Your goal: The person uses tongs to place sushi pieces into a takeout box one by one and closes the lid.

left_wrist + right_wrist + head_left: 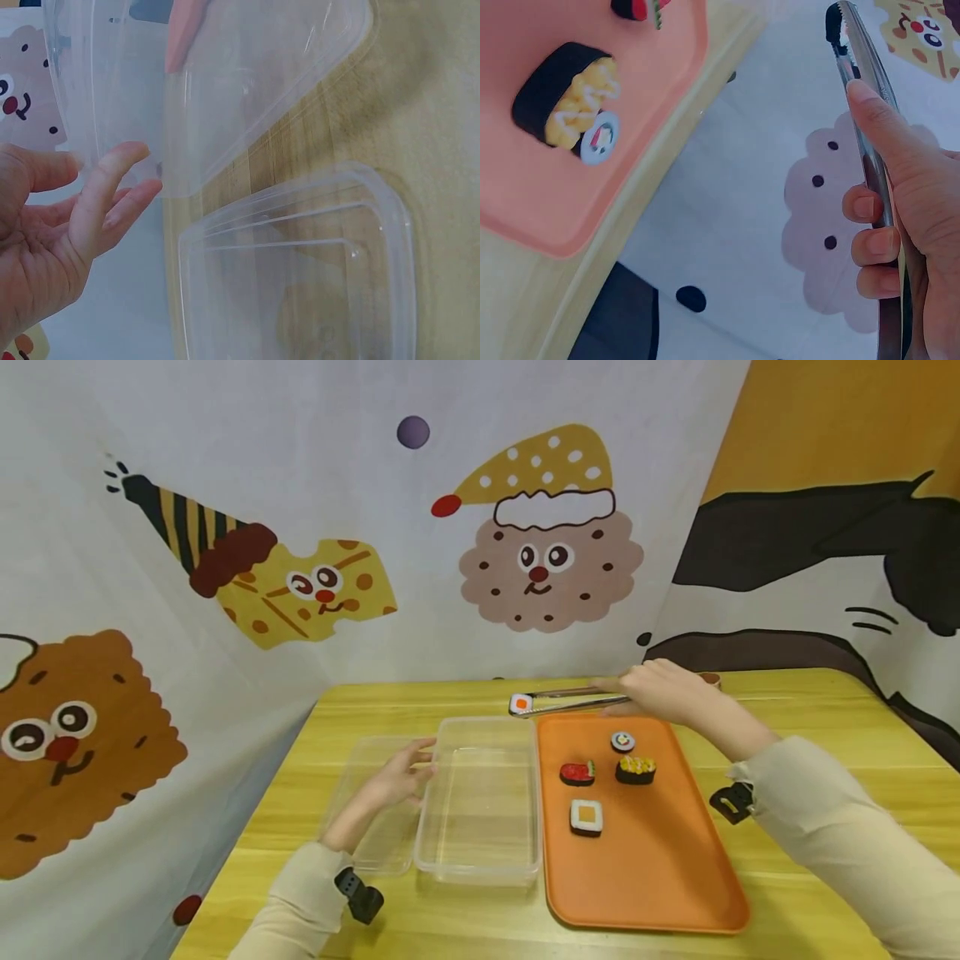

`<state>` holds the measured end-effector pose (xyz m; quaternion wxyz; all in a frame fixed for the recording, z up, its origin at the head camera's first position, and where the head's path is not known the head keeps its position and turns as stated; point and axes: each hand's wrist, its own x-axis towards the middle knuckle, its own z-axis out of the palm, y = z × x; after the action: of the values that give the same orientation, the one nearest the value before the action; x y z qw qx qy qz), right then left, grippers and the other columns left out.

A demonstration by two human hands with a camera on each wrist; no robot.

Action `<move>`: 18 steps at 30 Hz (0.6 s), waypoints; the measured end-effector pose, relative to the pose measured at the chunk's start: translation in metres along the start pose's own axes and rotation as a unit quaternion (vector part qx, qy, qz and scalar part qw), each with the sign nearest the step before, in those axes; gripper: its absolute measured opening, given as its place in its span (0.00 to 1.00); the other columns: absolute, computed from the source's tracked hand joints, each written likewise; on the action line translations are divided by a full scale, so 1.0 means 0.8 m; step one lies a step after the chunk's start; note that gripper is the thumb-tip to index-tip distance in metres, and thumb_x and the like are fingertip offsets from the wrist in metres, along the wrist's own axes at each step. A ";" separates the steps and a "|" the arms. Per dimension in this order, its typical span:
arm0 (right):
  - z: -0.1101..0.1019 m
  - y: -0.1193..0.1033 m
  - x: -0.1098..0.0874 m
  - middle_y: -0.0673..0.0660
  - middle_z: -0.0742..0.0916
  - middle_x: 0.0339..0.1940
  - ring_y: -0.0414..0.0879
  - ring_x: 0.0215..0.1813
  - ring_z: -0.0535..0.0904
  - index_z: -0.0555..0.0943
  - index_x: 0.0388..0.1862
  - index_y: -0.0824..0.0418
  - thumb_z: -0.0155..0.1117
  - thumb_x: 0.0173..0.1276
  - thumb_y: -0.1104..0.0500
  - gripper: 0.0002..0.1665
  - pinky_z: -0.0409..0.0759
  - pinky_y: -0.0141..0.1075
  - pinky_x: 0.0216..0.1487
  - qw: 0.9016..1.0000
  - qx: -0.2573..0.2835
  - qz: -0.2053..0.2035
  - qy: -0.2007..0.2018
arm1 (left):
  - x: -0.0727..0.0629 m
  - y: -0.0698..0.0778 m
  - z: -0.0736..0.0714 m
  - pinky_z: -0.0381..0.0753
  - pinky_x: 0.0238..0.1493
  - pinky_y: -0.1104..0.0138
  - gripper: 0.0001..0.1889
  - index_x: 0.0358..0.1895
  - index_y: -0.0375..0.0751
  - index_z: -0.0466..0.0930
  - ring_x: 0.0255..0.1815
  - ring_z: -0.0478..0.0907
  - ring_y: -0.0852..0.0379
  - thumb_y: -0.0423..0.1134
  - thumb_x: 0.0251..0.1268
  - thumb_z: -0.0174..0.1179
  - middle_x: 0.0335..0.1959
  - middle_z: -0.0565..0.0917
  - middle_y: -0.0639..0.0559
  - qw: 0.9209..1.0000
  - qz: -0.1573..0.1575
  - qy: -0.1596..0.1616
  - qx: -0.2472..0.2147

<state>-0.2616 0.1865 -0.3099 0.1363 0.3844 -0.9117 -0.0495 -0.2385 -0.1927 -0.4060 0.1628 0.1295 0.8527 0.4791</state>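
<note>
My right hand (pixel 663 692) grips metal tongs (pixel 869 139), its fingers curled round the arms and the thumb laid along them. At the tongs' tips is a white sushi piece with an orange centre (pixel 521 703), behind the clear plastic box (pixel 480 872). Loosely spread, the fingers of my left hand (pixel 397 778) are right at the box's left rim. On the orange tray (pixel 645 885) lie a small round sushi roll (pixel 622 742), a corn-topped sushi (pixel 635 770), a red-topped sushi (pixel 577 774) and a squarish white roll (pixel 586 818).
A clear lid (pixel 384 864) lies on the wooden table (pixel 255 860), left of the box and partly under my left arm. The tray stands close against the box's right side. Behind the table hangs a cartoon-printed cloth (pixel 420 610). A small brownish object (pixel 710 678) shows behind my right wrist.
</note>
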 end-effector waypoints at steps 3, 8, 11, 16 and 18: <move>0.001 -0.005 0.007 0.47 0.71 0.08 0.37 0.10 0.54 0.80 0.51 0.53 0.64 0.58 0.46 0.23 0.53 0.29 0.11 1.000 -0.007 -0.015 0.009 | 0.000 0.000 0.000 0.84 0.29 0.63 0.29 0.70 0.34 0.47 0.62 0.64 0.31 0.32 0.70 0.45 0.65 0.59 0.26 1.000 -0.005 0.002 0.003; 0.006 -0.018 0.021 0.49 0.71 0.07 0.37 0.11 0.55 0.80 0.52 0.53 0.63 0.58 0.44 0.25 0.54 0.28 0.11 1.000 -0.006 -0.024 -0.007 | -0.001 0.000 -0.001 0.84 0.30 0.62 0.28 0.70 0.35 0.47 0.62 0.64 0.31 0.33 0.70 0.45 0.65 0.58 0.26 1.000 -0.006 0.002 0.004; 0.010 -0.026 0.031 0.50 0.74 0.08 0.38 0.11 0.59 0.80 0.52 0.54 0.61 0.58 0.42 0.26 0.56 0.28 0.12 0.999 0.002 -0.035 -0.031 | -0.002 0.002 -0.001 0.83 0.29 0.63 0.28 0.70 0.35 0.48 0.61 0.65 0.32 0.32 0.70 0.45 0.65 0.58 0.25 1.000 -0.006 0.003 -0.002; 0.017 -0.040 0.047 0.51 0.78 0.11 0.39 0.12 0.64 0.79 0.52 0.53 0.57 0.57 0.38 0.30 0.63 0.29 0.13 0.997 -0.002 -0.064 -0.051 | -0.002 0.005 0.002 0.83 0.29 0.62 0.28 0.70 0.34 0.47 0.61 0.65 0.32 0.32 0.70 0.45 0.65 0.59 0.25 1.000 -0.008 0.007 -0.006; 0.019 -0.047 0.053 0.51 0.78 0.12 0.39 0.13 0.64 0.79 0.52 0.54 0.56 0.57 0.37 0.30 0.65 0.30 0.14 0.996 -0.004 -0.071 -0.057 | -0.002 0.006 0.003 0.83 0.30 0.61 0.28 0.70 0.34 0.48 0.61 0.66 0.32 0.32 0.70 0.45 0.64 0.60 0.25 1.000 -0.011 0.011 -0.007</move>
<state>-0.2688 0.1297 -0.3223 0.0821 0.4443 -0.8881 -0.0849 -0.2356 -0.1893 -0.4026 0.1600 0.1135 0.8527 0.4842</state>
